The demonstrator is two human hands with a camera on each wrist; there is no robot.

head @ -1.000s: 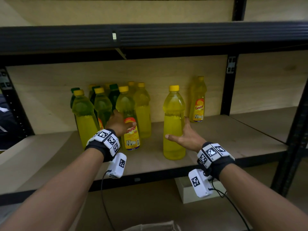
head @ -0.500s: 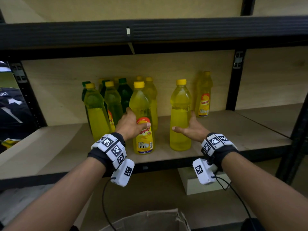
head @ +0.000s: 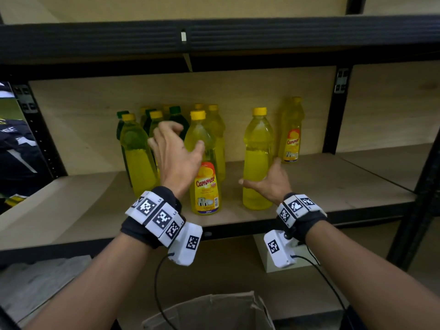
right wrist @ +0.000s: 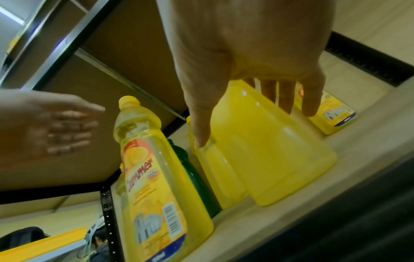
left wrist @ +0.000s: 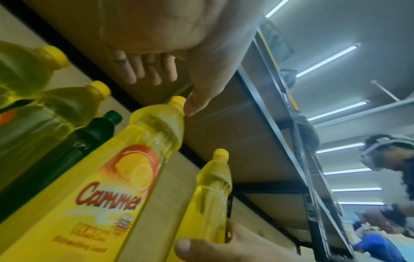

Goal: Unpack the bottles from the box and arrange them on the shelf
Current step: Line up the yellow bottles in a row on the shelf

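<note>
On the wooden shelf board (head: 333,186) stands a yellow bottle with a Cammer label (head: 206,186) (left wrist: 125,177) (right wrist: 156,177). My left hand (head: 183,136) (left wrist: 168,79) hovers above its shoulder with fingers spread and holds nothing. To the right stands a plain yellow bottle (head: 257,151) (right wrist: 280,159). My right hand (head: 266,182) (right wrist: 246,106) lies against its right side, fingers straight behind it and the thumb in front. A cluster of yellow and green bottles (head: 135,151) fills the back left. The open cardboard box (head: 209,310) sits below.
Another labelled bottle (head: 291,139) stands at the back right near a black upright post (head: 338,110). A black shelf beam (head: 214,36) runs close overhead. A white block (head: 266,258) sits on the floor under the shelf. A second person (left wrist: 392,168) works off to the right.
My left hand has let go of the labelled bottle and risen above it with fingers spread. The right hand stays beside the plain bottle.
</note>
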